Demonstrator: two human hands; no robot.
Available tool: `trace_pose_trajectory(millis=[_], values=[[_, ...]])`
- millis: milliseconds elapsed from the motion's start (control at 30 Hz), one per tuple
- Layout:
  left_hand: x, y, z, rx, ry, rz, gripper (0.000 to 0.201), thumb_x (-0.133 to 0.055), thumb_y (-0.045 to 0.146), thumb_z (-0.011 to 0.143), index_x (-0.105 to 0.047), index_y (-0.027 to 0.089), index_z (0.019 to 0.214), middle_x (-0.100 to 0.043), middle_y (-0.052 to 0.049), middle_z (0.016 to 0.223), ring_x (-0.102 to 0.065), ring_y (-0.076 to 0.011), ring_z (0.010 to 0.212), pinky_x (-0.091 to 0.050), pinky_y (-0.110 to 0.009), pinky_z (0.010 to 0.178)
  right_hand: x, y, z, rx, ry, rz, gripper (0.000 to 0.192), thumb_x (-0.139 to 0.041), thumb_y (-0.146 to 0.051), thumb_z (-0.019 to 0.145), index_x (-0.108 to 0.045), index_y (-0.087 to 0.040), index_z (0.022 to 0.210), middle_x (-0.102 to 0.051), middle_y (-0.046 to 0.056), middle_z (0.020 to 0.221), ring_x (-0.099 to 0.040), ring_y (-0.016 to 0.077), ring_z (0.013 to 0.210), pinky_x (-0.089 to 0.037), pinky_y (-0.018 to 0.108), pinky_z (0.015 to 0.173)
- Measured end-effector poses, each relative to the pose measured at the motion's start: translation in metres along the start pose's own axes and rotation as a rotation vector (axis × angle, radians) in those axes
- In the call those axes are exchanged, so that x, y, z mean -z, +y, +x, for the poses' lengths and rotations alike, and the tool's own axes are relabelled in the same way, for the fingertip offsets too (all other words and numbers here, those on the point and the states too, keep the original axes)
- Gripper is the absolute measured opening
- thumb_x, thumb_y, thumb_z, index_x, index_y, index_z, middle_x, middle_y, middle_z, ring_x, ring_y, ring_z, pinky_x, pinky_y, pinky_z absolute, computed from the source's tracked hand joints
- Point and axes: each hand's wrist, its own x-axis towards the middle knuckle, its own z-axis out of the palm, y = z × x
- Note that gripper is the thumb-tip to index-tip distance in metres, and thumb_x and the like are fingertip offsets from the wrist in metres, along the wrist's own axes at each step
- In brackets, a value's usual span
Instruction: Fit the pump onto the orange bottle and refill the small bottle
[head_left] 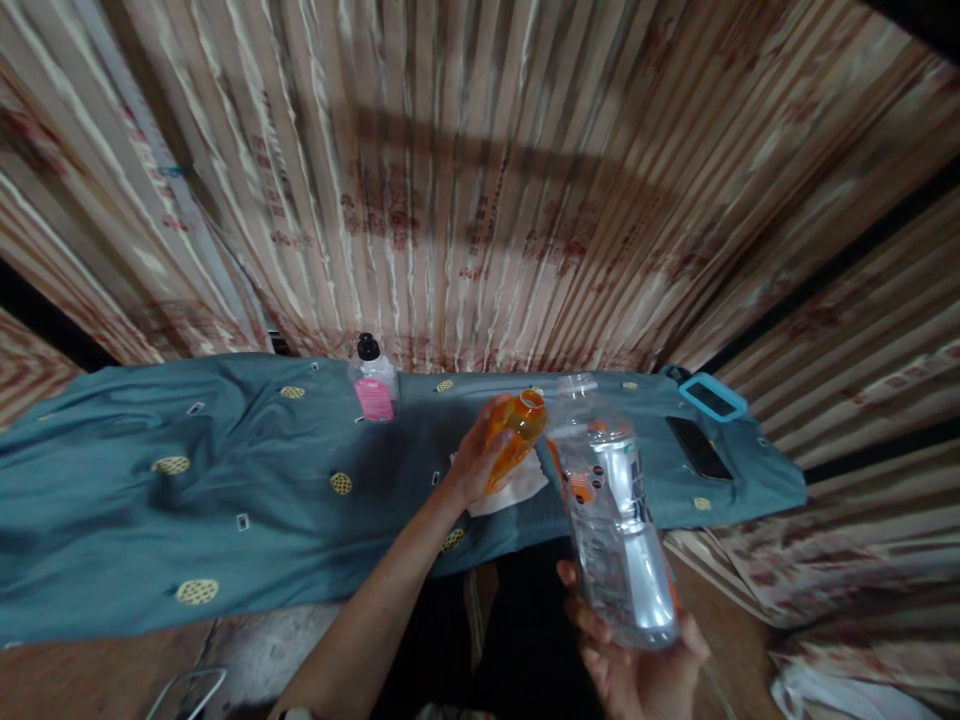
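Observation:
My left hand (471,464) grips a small orange bottle (517,432) with its mouth open, tilted to the right above a white cloth (525,488) on the teal sheet (225,480). My right hand (637,670) holds a large clear plastic bottle (615,510) from below. That bottle is uncapped, part filled with clear liquid, and its open mouth sits just right of the orange bottle's mouth.
A small clear bottle (375,380) with a black cap and pink label stands at the back of the sheet. A black phone (699,448) and a blue-framed case (712,398) lie at the right end. Striped curtains (480,180) hang behind.

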Motion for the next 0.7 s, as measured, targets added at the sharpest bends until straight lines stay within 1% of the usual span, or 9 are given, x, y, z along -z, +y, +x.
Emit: trace_pose_trajectory(millis=[67,133,200,333,433,500,633,700], values=[[-0.001,0.001,0.0,0.0,0.008,-0.004,0.063,-0.071,0.065,0.084,-0.063,0.025,0.133,-0.066,-0.009,0.141,-0.059,-0.0323,0.137,-0.042,-0.048,0.125,0.006,0.0,0.009,-0.04,-0.131,0.025,0.075,-0.093,-0.06,0.057,-0.074,-0.025,0.121,-0.076,0.018,0.107,-0.061,0.0084,0.063,-0.043,0.014,0.05],[-0.001,0.0,-0.001,-0.006,0.009,-0.011,0.062,-0.071,0.063,0.084,-0.063,0.025,0.133,-0.063,-0.009,0.145,-0.058,-0.0324,0.139,-0.043,-0.048,0.124,0.011,-0.001,0.019,-0.097,-0.304,0.061,0.077,-0.091,-0.06,0.063,-0.072,-0.02,0.126,-0.075,0.017,0.109,-0.063,0.0085,0.066,-0.048,0.016,0.053],[-0.001,0.0,-0.001,-0.01,-0.007,-0.018,0.061,-0.071,0.062,0.085,-0.063,0.026,0.133,-0.064,-0.009,0.143,-0.06,-0.0322,0.137,-0.045,-0.047,0.122,0.013,0.0,0.029,-0.149,-0.427,0.112,0.081,-0.091,-0.059,0.064,-0.069,-0.012,0.127,-0.074,0.015,0.106,-0.063,0.0061,0.066,-0.049,0.013,0.052],[-0.002,0.001,-0.002,-0.007,-0.048,-0.019,0.063,-0.071,0.066,0.084,-0.061,0.029,0.135,-0.065,-0.007,0.142,-0.061,-0.0321,0.136,-0.045,-0.048,0.122,0.009,0.006,0.043,-0.203,-0.524,0.179,0.088,-0.091,-0.058,0.065,-0.065,-0.006,0.13,-0.07,0.009,0.1,-0.055,-0.0009,0.061,-0.035,0.003,0.043],[-0.001,0.003,-0.003,-0.009,-0.045,0.012,0.065,-0.072,0.065,0.084,-0.059,0.031,0.138,-0.067,-0.007,0.14,-0.062,-0.0325,0.134,-0.046,-0.049,0.121,0.005,0.013,0.05,-0.24,-0.601,0.222,0.089,-0.089,-0.059,0.066,-0.063,-0.006,0.132,-0.069,0.009,0.101,-0.047,-0.0044,0.058,-0.025,-0.001,0.04],[-0.001,0.004,-0.003,0.0,-0.033,0.04,0.065,-0.073,0.063,0.084,-0.059,0.032,0.139,-0.068,-0.006,0.139,-0.062,-0.0329,0.134,-0.047,-0.049,0.12,0.003,0.018,0.056,-0.264,-0.656,0.248,0.09,-0.088,-0.06,0.067,-0.062,-0.006,0.134,-0.068,0.008,0.1,-0.041,-0.0057,0.055,-0.02,-0.002,0.039],[0.0,0.002,-0.004,0.063,-0.01,-0.001,0.07,-0.077,0.057,0.083,-0.055,0.033,0.144,-0.068,-0.004,0.139,-0.059,-0.0342,0.138,-0.049,-0.05,0.119,-0.002,0.026,0.069,-0.308,-0.779,0.283,0.09,-0.084,-0.065,0.072,-0.061,-0.004,0.135,-0.068,0.009,0.1,-0.036,-0.0071,0.047,-0.023,0.001,0.034],[0.0,0.0,-0.005,0.09,-0.01,-0.047,0.075,-0.078,0.056,0.083,-0.051,0.033,0.149,-0.067,-0.004,0.141,-0.058,-0.0342,0.139,-0.048,-0.051,0.119,-0.004,0.028,0.074,-0.314,-0.831,0.296,0.089,-0.084,-0.064,0.073,-0.061,-0.007,0.137,-0.07,0.011,0.102,-0.039,-0.0054,0.047,-0.023,0.002,0.032]])
